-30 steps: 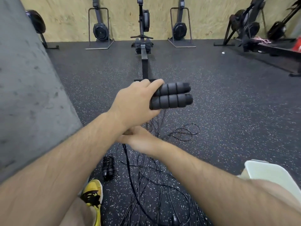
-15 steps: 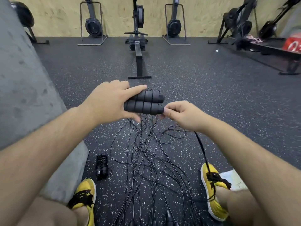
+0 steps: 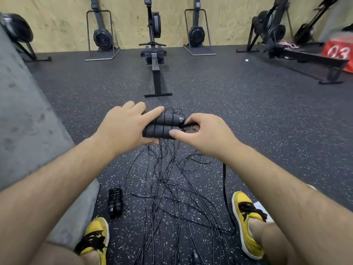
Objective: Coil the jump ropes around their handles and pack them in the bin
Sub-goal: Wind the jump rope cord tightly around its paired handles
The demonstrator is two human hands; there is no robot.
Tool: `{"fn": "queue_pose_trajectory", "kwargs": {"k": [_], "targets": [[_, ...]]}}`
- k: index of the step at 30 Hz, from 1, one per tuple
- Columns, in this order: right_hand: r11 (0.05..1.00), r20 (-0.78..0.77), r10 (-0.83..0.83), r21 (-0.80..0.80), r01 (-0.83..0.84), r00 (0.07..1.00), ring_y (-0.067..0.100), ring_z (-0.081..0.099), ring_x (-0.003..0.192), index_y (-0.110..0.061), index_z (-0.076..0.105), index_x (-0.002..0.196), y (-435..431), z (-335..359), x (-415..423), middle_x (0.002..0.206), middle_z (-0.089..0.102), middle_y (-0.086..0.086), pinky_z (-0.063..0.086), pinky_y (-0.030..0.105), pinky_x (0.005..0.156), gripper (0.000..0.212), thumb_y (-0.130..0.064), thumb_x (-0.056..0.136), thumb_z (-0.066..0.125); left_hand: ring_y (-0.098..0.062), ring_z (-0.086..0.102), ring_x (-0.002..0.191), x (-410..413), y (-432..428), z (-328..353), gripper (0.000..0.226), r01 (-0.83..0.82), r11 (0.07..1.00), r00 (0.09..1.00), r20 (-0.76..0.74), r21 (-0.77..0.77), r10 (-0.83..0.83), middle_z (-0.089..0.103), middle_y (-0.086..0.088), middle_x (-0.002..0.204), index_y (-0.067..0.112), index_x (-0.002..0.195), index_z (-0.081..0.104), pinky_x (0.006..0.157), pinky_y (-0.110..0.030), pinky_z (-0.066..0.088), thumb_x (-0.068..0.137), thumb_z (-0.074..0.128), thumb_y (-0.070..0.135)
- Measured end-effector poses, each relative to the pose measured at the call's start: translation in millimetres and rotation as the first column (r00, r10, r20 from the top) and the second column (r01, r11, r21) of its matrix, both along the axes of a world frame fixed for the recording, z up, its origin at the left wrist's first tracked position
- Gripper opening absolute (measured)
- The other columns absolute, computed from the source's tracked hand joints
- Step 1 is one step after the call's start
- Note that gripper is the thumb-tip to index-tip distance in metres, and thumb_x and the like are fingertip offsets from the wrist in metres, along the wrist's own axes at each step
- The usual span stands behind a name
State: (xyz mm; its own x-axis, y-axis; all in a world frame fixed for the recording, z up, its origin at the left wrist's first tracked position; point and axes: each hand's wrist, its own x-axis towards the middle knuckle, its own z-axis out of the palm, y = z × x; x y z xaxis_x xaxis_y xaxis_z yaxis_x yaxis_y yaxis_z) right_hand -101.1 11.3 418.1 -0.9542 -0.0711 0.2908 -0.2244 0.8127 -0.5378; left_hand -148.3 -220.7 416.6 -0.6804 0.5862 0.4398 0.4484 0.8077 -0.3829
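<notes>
head view: the left grip (image 3: 124,127) is clenched over a pair of black foam handles (image 3: 164,124), held side by side above the floor (image 3: 248,111), their free ends pointing toward the right. the index finger lies straight along the top of the far handle and the thumb is tucked under the near one. the right grip (image 3: 206,132) is at those free ends, its thumb pressed on the tip of the near handle and its fingers curled round a black cord (image 3: 188,124) that comes out there. a thicker stretch of cord (image 3: 224,178) hangs below the right wrist and runs down past the right shoe (image 3: 246,217).

under the hands a tangle of loose ropes (image 3: 172,188) lies spread on the speckled floor between the two yellow shoes. just beside the left shoe (image 3: 95,236) lies a coiled rope (image 3: 115,202), already wound on its handles, next to the grey block (image 3: 28,121). a pale edge (image 3: 261,207) shows behind the right shoe; what it is cannot be told.

farther off, a rowing machine (image 3: 155,60) stretches toward the plywood wall, and a red box (image 3: 338,52) marked 03 sits at the right.
</notes>
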Motion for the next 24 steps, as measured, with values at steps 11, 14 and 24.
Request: {"fn": "queue_pose_trajectory", "kwargs": {"k": [11, 14, 24], "targets": [[0.999, -0.088, -0.021, 0.023, 0.023, 0.996, 0.017, 0.056, 0.083, -0.026, 0.066, 0.099, -8.0, -4.1, -0.4, 0.074, 0.050, -0.014, 0.038, 0.030, 0.068, 0.031, -0.052, 0.083, 0.071, -0.030, 0.059, 0.071, 6.8, 3.8, -4.0, 0.109, 0.024, 0.999, 0.999, -0.025, 0.049, -0.023, 0.057, -0.006, 0.087, 0.022, 0.149, 0.047, 0.049, -0.032, 0.044, 0.071, 0.027, 0.095], [0.985, -0.178, 0.032, 0.170, -0.001, 0.984, 0.021, 0.060, 0.095, -0.023, 0.064, 0.106, -12.0, -3.9, 1.9, 0.095, 0.063, -0.006, 0.045, 0.033, 0.077, 0.031, -0.049, 0.089, 0.064, -0.029, 0.060, 0.073, 6.1, 3.4, -6.5, 0.104, 0.029, 0.997, 1.000, -0.008, 0.067, -0.028, 0.057, -0.005, 0.087, 0.025, 0.150, 0.046, 0.050, -0.033, 0.045, 0.074, 0.025, 0.094], [0.889, -0.199, 0.376, 0.353, -0.292, 0.905, 0.016, 0.057, 0.092, -0.022, 0.066, 0.103, 18.9, 21.2, -11.7, 0.097, 0.059, -0.008, 0.045, 0.032, 0.080, 0.012, -0.025, 0.097, 0.056, -0.025, 0.064, 0.079, 4.6, -6.8, -2.4, 0.081, 0.164, 0.972, 0.954, 0.224, 0.166, -0.199, 0.059, 0.007, 0.082, 0.032, 0.124, 0.058, 0.070, -0.034, 0.049, 0.075, 0.036, 0.092]]}}
